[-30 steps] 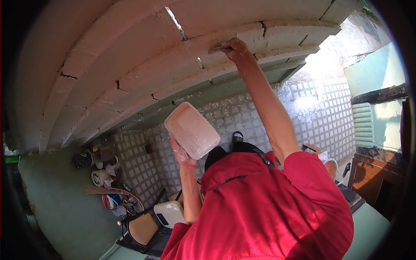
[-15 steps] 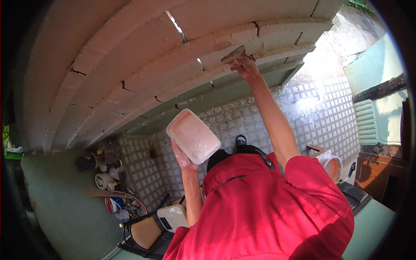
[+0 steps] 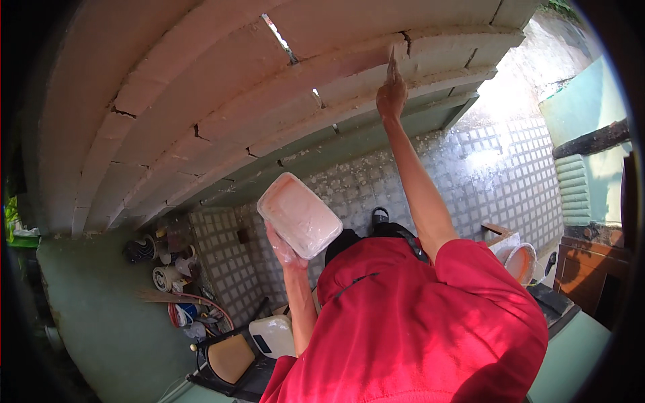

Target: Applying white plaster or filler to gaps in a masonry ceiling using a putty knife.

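Fingers of the right hand (image 3: 392, 99) are closed around a putty knife (image 3: 393, 59), with the arm stretched up and forward; the narrow blade is seen almost edge-on, and whether it touches the ridged surface (image 3: 336, 41) cannot be told from this angle. Left hand (image 3: 285, 250), its skin smeared with whitish residue, is clamped on the lower left side of a rectangular tub (image 3: 306, 213); the fingertips beneath are hidden. Tub is held tilted in front of the body, below and to the left of the blade, its corners rounded, its rim raised, its inside coated with pale, streaky paste. As a judgement, good practice at this step is a light load on the blade, a low angle, even pressure, and strokes drawn across each gap so the paste is pressed in rather than skimmed over; the tub is best kept close under the work to catch drips. Surface finding: long, beam-like ledges run in steps, matt and rough along their edges, with a smoother, darker band just left of the blade. Jagged dark crack (image 3: 406, 41) lies just beside the blade tip; a bright slit (image 3: 279, 38) further left passes light through. Beyond, the floor (image 3: 500, 171) is laid in a checked pattern of pale squares, and a round bucket (image 3: 521, 262) with a reddish interior stands near the right elbow.
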